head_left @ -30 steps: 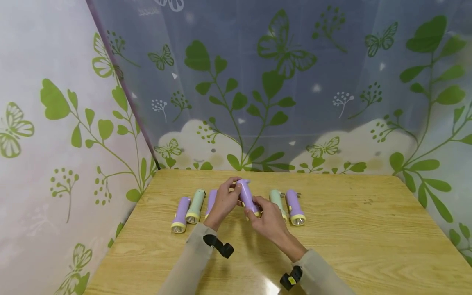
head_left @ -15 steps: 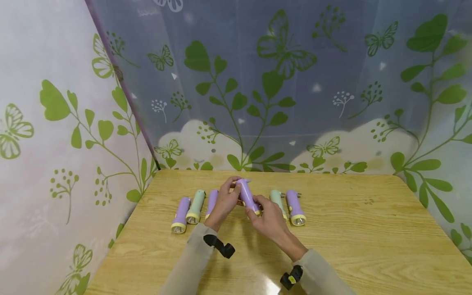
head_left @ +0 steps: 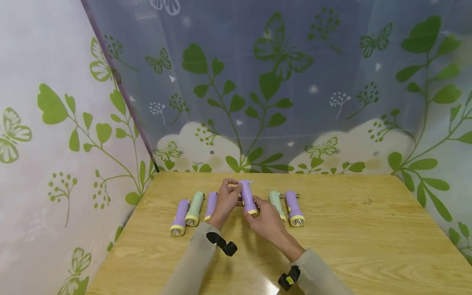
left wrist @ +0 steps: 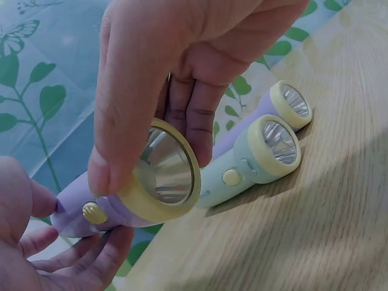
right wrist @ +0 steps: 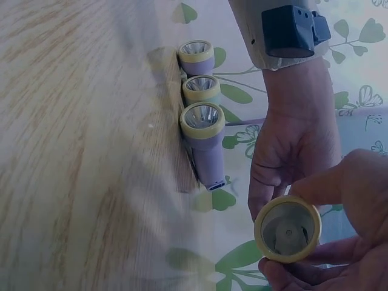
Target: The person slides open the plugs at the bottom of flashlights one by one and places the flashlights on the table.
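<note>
Left hand pinches the purple flashlight near its tail, right hand grips the lens end, likely for steadiness. It's held above the surface, between three flashlights and two others, probably grouped for hand room.

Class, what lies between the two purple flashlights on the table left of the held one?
A green flashlight lies there, seen in the head view.
</note>
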`<move>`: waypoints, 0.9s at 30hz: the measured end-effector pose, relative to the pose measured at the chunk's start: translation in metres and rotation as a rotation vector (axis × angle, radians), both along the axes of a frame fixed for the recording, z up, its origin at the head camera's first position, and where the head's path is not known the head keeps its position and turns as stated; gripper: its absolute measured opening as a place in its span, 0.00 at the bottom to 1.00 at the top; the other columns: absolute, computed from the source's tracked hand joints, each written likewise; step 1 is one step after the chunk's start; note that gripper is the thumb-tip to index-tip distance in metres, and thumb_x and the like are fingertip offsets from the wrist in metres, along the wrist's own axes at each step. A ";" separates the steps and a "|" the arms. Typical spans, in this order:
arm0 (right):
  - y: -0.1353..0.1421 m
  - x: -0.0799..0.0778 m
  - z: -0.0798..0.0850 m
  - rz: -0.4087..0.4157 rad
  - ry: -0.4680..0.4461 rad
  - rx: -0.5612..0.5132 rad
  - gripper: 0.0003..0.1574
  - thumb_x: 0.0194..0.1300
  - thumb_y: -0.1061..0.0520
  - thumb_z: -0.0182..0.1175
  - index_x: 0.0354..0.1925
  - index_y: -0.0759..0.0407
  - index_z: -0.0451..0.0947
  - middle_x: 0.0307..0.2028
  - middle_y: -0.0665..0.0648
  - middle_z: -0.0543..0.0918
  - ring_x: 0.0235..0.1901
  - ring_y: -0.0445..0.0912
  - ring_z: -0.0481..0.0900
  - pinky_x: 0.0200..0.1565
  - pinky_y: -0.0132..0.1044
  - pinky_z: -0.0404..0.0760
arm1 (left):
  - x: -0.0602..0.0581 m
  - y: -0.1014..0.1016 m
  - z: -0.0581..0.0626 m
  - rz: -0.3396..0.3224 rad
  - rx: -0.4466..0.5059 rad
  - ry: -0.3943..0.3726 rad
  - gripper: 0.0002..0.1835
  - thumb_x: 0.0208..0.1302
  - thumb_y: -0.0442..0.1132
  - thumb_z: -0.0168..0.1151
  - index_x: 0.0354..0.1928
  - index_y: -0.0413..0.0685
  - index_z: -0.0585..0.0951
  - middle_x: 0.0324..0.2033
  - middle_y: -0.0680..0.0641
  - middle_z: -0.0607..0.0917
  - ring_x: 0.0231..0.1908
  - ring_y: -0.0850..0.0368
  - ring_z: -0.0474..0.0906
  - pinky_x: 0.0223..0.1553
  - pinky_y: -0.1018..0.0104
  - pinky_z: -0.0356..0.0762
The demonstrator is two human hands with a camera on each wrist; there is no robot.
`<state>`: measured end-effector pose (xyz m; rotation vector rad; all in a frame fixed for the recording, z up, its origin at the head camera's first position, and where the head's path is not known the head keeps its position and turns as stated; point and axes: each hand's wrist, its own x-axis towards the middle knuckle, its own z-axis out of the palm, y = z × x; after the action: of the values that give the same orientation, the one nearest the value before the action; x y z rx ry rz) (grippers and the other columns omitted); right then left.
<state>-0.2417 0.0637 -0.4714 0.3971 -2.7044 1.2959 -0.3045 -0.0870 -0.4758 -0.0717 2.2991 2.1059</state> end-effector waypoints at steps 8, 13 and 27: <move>-0.004 -0.001 -0.003 -0.016 0.033 0.035 0.37 0.66 0.55 0.68 0.67 0.69 0.72 0.47 0.66 0.86 0.32 0.45 0.78 0.31 0.36 0.76 | -0.004 0.000 -0.003 -0.031 -0.016 -0.053 0.21 0.74 0.47 0.60 0.61 0.46 0.69 0.45 0.39 0.84 0.31 0.56 0.82 0.49 0.44 0.84; -0.007 -0.001 -0.007 -0.043 0.041 0.079 0.35 0.66 0.54 0.68 0.66 0.69 0.73 0.45 0.65 0.85 0.39 0.50 0.80 0.38 0.43 0.78 | -0.005 -0.001 -0.006 -0.052 -0.037 -0.071 0.23 0.71 0.47 0.63 0.61 0.45 0.70 0.42 0.41 0.84 0.32 0.57 0.81 0.48 0.47 0.84; -0.012 0.000 -0.014 -0.074 0.079 0.155 0.28 0.68 0.53 0.67 0.58 0.70 0.78 0.42 0.64 0.82 0.41 0.51 0.79 0.40 0.46 0.80 | -0.010 0.005 -0.019 -0.025 -0.076 -0.120 0.23 0.70 0.45 0.64 0.60 0.40 0.73 0.34 0.46 0.83 0.28 0.58 0.79 0.43 0.52 0.86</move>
<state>-0.2416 0.0516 -0.4856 0.3516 -2.7338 1.0330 -0.3144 -0.0820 -0.4944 -0.1653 2.2977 1.9451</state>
